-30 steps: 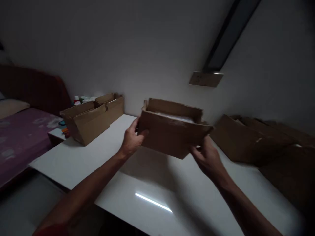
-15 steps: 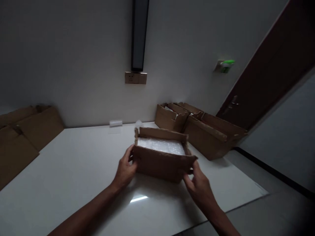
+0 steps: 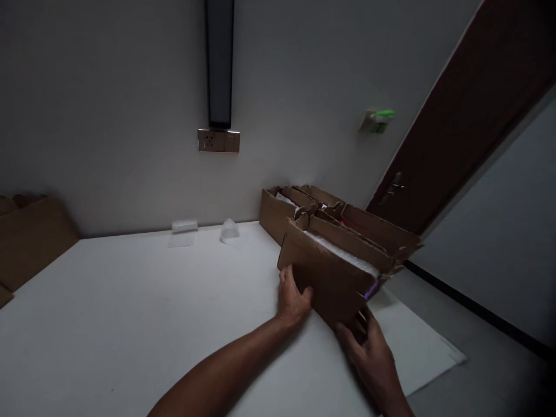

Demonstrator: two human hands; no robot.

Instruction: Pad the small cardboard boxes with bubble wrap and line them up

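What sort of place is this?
Some indoor room, perhaps in a home or small office; the frame doesn't settle which. It shows in the dark door with its handle, the wall socket, and the white table with open cardboard boxes.

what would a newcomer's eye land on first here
Likely the open cardboard box between the left hand and right hand, right of centre, in front of more boxes. Next, the bright green item on the wall at upper right, left of the dark door.
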